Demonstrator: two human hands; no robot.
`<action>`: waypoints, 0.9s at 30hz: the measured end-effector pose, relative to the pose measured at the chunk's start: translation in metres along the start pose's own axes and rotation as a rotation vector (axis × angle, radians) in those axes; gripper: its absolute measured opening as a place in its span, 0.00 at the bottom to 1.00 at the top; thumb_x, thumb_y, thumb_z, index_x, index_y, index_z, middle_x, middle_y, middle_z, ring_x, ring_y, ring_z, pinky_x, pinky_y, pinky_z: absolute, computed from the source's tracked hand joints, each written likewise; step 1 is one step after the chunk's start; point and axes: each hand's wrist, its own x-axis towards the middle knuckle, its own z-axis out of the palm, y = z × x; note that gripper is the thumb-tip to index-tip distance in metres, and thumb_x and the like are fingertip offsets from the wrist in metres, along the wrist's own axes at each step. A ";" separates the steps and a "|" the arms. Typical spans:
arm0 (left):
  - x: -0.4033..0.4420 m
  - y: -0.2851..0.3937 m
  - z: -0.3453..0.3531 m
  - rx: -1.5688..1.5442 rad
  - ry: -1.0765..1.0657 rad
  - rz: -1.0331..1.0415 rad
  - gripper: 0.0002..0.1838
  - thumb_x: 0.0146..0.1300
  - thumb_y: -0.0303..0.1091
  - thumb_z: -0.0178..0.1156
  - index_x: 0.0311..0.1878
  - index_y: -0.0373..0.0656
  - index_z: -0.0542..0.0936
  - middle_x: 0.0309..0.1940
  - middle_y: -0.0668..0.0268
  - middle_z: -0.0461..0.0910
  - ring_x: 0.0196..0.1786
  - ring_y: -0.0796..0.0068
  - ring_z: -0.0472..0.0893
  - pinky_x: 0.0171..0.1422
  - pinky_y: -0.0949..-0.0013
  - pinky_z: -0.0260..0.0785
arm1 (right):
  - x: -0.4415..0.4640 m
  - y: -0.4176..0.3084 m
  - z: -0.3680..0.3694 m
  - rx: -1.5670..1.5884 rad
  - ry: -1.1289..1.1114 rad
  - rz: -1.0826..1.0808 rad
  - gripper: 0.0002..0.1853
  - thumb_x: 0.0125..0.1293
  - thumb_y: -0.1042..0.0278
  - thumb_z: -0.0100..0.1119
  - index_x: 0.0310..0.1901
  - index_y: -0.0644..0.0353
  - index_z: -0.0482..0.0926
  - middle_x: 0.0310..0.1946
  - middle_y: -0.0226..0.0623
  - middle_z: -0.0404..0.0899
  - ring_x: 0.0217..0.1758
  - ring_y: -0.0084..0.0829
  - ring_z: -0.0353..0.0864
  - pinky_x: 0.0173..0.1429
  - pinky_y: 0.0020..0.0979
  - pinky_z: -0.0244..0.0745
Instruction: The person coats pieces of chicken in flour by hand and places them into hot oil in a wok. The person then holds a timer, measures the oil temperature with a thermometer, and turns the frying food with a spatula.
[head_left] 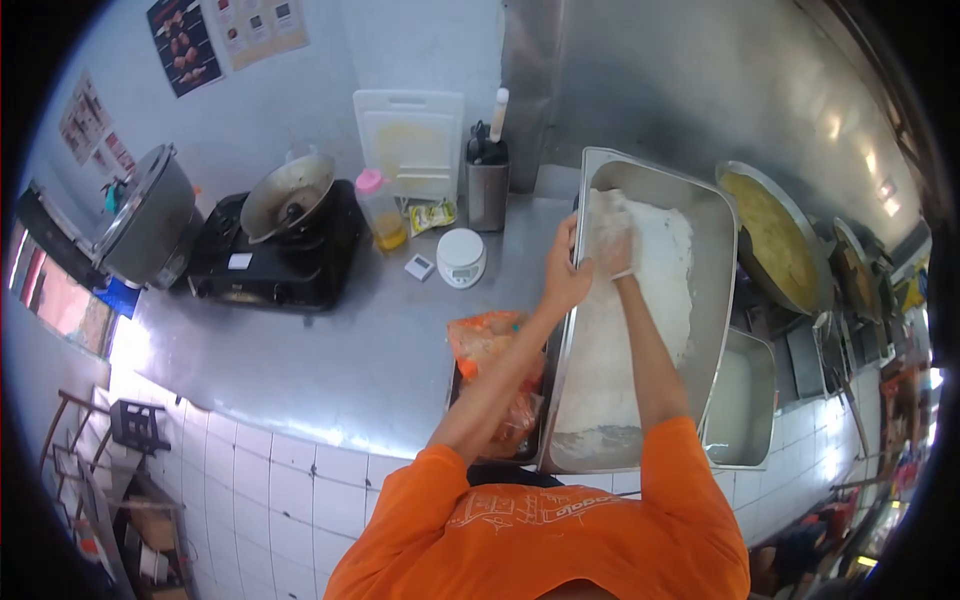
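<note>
A deep rectangular metal tray (712, 330) stands in front of me, tilted a little in view. White flour (600, 350) covers much of its bottom. My left hand (566, 272) is closed on the tray's left rim, thumb to the inside. Inside the tray, my right hand (614, 243) is in the flour near the far left corner. It is coated white and smeared by motion, so its fingers cannot be made out. Left of the tray, partly under my left forearm, is a dark container with an orange plastic bag (485, 345) in it.
A second metal pan (742, 395) with whitish liquid sits to the right. Beyond it is a large wok of yellowish oil (770, 235). Along the counter (300, 370) stand a white scale (461, 258), a pink-capped bottle (380, 210), a knife holder (488, 190) and a black stove (275, 265).
</note>
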 end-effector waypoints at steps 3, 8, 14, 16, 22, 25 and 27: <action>-0.002 0.006 0.002 -0.068 -0.005 0.034 0.33 0.50 0.14 0.48 0.64 0.37 0.60 0.54 0.59 0.71 0.60 0.74 0.70 0.62 0.75 0.59 | 0.007 -0.085 -0.038 -0.027 -0.309 -0.033 0.32 0.63 0.55 0.48 0.65 0.66 0.60 0.64 0.50 0.63 0.70 0.47 0.58 0.74 0.42 0.46; -0.020 0.018 -0.003 -0.013 0.078 -0.080 0.33 0.48 0.15 0.50 0.62 0.36 0.63 0.49 0.55 0.77 0.57 0.72 0.75 0.61 0.73 0.62 | -0.013 -0.203 -0.132 -0.057 -0.682 0.036 0.30 0.61 0.56 0.49 0.63 0.61 0.65 0.62 0.48 0.66 0.68 0.48 0.60 0.72 0.43 0.51; -0.036 0.017 -0.004 -0.012 0.095 -0.014 0.35 0.47 0.15 0.47 0.65 0.34 0.61 0.57 0.49 0.73 0.61 0.65 0.73 0.65 0.71 0.58 | -0.130 -0.223 -0.182 -0.203 -0.659 -0.118 0.27 0.61 0.59 0.50 0.62 0.60 0.66 0.60 0.48 0.68 0.64 0.45 0.65 0.70 0.40 0.56; -0.039 0.024 -0.004 -0.008 0.081 -0.001 0.35 0.46 0.15 0.47 0.65 0.33 0.60 0.59 0.48 0.71 0.62 0.65 0.72 0.66 0.71 0.57 | -0.153 -0.218 -0.195 -0.355 -0.715 -0.245 0.27 0.63 0.58 0.49 0.63 0.60 0.65 0.60 0.47 0.67 0.61 0.45 0.69 0.66 0.38 0.62; -0.053 0.054 -0.003 -0.010 0.023 0.019 0.36 0.46 0.14 0.45 0.65 0.31 0.59 0.69 0.46 0.57 0.64 0.65 0.71 0.64 0.74 0.60 | -0.096 -0.177 -0.222 -0.403 -0.470 -0.226 0.24 0.57 0.64 0.52 0.58 0.59 0.71 0.57 0.42 0.72 0.64 0.39 0.68 0.69 0.40 0.58; -0.060 0.068 -0.003 -0.043 -0.001 -0.002 0.37 0.46 0.13 0.44 0.65 0.31 0.59 0.70 0.45 0.54 0.64 0.64 0.70 0.63 0.74 0.60 | -0.031 -0.109 -0.215 -0.717 -0.014 -0.462 0.23 0.59 0.64 0.52 0.57 0.60 0.72 0.58 0.42 0.72 0.63 0.37 0.69 0.68 0.38 0.60; -0.063 0.075 -0.003 -0.032 -0.005 -0.011 0.36 0.46 0.13 0.44 0.65 0.31 0.59 0.71 0.45 0.53 0.65 0.63 0.70 0.64 0.74 0.60 | -0.004 -0.097 -0.224 -0.805 -0.095 -0.235 0.23 0.59 0.64 0.52 0.57 0.60 0.71 0.59 0.43 0.71 0.64 0.37 0.67 0.68 0.38 0.60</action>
